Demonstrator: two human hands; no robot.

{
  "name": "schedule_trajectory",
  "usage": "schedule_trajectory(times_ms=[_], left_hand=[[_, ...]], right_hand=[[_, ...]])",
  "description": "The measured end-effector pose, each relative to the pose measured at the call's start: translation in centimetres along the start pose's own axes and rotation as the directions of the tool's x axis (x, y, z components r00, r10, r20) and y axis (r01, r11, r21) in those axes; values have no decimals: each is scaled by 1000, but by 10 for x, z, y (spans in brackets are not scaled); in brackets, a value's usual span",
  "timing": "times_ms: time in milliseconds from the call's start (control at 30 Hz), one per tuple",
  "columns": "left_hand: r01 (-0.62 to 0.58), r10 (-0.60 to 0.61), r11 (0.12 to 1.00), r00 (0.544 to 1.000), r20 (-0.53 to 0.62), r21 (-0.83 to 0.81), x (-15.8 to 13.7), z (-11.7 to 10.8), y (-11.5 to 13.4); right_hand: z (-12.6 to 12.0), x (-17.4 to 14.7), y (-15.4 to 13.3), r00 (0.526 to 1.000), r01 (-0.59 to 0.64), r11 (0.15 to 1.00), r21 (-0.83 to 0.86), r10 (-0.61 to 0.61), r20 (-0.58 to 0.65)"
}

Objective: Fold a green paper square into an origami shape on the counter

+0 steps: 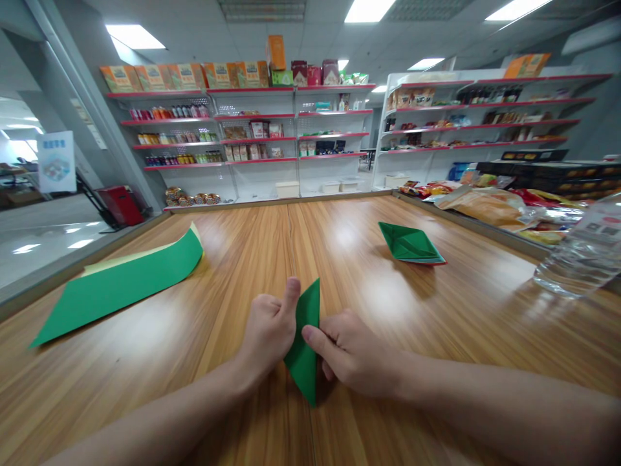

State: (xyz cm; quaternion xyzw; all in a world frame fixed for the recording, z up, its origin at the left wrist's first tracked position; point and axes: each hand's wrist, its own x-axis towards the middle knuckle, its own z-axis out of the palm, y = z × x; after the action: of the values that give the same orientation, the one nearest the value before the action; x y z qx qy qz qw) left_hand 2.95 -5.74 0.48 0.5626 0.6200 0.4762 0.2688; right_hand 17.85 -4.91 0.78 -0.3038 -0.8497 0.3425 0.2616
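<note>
A folded green paper [306,353] stands on edge between my two hands, above the middle of the wooden table [233,414]. My right hand [356,353] pinches its right edge, the thumb lying on the green face and the fingers behind. On the other side, my left hand [272,323] is closed against the paper's left edge with its thumb pointing up; its fingertips are hidden. To the right, beyond my hands, lies a folded green paper piece [410,243] with a hollow top and red and white layers at its rim.
Curled green sheets [126,285] with a yellow one beneath lie at the left. A clear plastic bottle [582,249] stands at the right edge, near snack packets [499,207]. Stocked shelves [257,116] line the far wall.
</note>
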Motion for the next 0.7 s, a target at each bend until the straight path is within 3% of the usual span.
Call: schedule_trajectory(times_ms=[133,267,433,500,600,700], left_hand=[[-59,58,998,996,63,15,-3,0,-3],[-175,168,983,979,111,52,-2,-1,-6],[-205,196,972,976,93,111,0,0,-8],[-194,187,973,980,62,127,0,0,-7],[-185,176,973,982,75,140,-1,-1,-3],[-219,206,966,973,106,135,-2,-2,-3]], right_hand=[[-2,-2,1,993,59,997,41,-63,102],[-4,-1,0,984,-1,1000,-18,4,181],[-3,1,0,999,-34,989,-143,29,-35],[-2,1,2,999,-3,999,-54,0,-45],[-2,-1,4,997,52,990,128,-60,55],[-2,-1,5,992,47,980,194,-68,102]])
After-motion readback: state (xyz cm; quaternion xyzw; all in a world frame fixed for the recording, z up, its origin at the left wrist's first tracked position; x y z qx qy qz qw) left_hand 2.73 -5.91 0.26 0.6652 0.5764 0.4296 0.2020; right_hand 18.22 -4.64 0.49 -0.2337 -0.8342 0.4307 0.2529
